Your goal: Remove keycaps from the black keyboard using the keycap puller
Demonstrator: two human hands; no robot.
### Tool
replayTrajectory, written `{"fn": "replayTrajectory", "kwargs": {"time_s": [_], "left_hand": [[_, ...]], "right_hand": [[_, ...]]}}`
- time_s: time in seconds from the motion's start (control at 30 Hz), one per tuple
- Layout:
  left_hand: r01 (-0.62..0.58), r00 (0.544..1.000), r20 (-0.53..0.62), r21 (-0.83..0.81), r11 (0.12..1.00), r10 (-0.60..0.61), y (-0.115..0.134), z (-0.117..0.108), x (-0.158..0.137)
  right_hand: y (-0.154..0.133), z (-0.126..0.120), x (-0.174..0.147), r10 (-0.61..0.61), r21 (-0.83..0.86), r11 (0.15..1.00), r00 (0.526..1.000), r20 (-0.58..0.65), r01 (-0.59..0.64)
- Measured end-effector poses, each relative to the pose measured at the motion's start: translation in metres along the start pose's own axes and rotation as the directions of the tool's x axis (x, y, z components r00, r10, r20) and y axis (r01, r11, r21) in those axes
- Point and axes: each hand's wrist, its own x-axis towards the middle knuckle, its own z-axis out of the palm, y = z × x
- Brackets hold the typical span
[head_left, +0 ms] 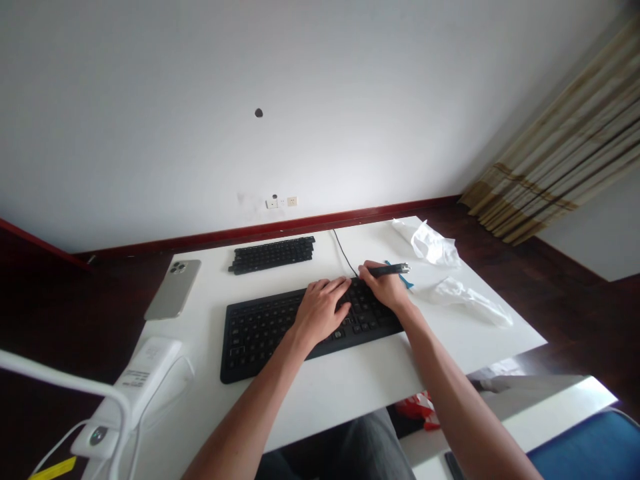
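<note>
A black keyboard (270, 333) lies on the white table, and many of its key positions look stripped of caps. My left hand (324, 308) rests flat on its right-centre part, fingers stretched out and holding nothing. At the keyboard's back right edge, my right hand (385, 287) is closed round a black pen-shaped tool (390, 270) with a silvery rear end pointing right. The tool's working tip is hidden by the fingers. Partly behind the right hand lies a slim blue tool (407, 283). Black keycaps (274, 255) stand grouped in rows behind the keyboard.
A phone (175, 290) lies at the table's left, with a white power strip (135, 387) and cables nearer me. Two crumpled white tissues (470, 300) are on the right. A black cable (344, 250) runs off the back edge. An open drawer (550, 400) juts out at lower right.
</note>
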Motion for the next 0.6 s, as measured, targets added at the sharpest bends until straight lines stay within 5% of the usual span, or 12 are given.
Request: {"fn": "replayTrajectory", "kwargs": {"time_s": [0.33, 0.6], "left_hand": [[0.004, 1.000, -0.009, -0.026, 1.000, -0.005, 0.001, -0.002, 0.000], [-0.013, 1.000, -0.008, 0.001, 1.000, 0.013, 0.004, 0.001, 0.003]], "right_hand": [[0.010, -0.026, -0.005, -0.008, -0.035, 0.999, 0.978, 0.207, 0.016], [0.004, -0.023, -0.006, -0.052, -0.053, 0.997, 0.978, 0.201, 0.064]]}}
